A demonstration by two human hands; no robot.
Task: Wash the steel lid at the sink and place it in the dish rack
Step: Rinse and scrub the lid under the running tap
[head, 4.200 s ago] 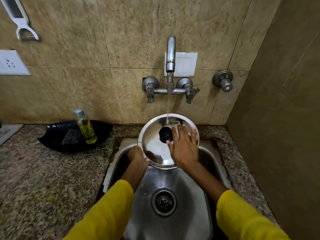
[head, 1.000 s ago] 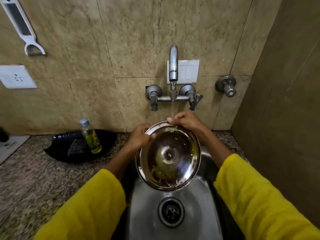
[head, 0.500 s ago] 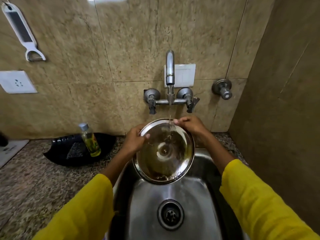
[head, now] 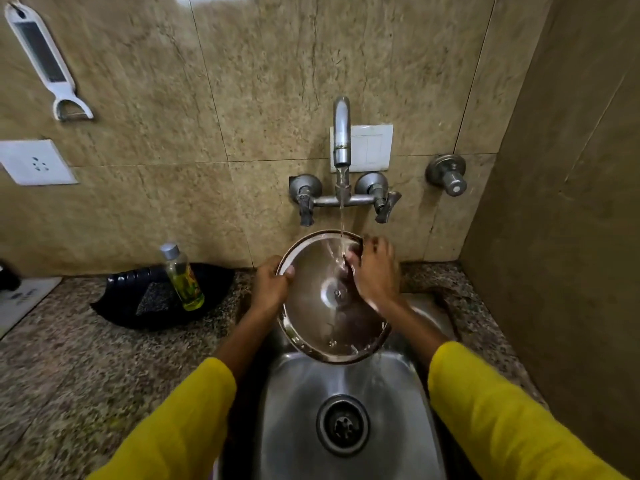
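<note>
The round steel lid point(head: 322, 320) is held tilted over the steel sink point(head: 298, 410), its hollow underside facing me. Water from the tap point(head: 341, 133) falls onto its upper part. My left hand point(head: 270, 289) grips the lid's left rim, thumb over the edge. My right hand point(head: 375, 271) lies on the inner surface at the upper right, fingers bent against the steel under the stream. No dish rack is in view.
A black tray point(head: 138, 306) with a scrub pad and a small bottle of yellow-green liquid point(head: 181, 277) sits on the granite counter left of the sink. A wall rises close on the right. A peeler point(head: 45, 60) and a socket point(head: 34, 162) are on the tiled wall.
The lid, knob side up 4.2 s ago, now shows its underside. In the last second my right hand went from the top rim onto the inner surface under the water.
</note>
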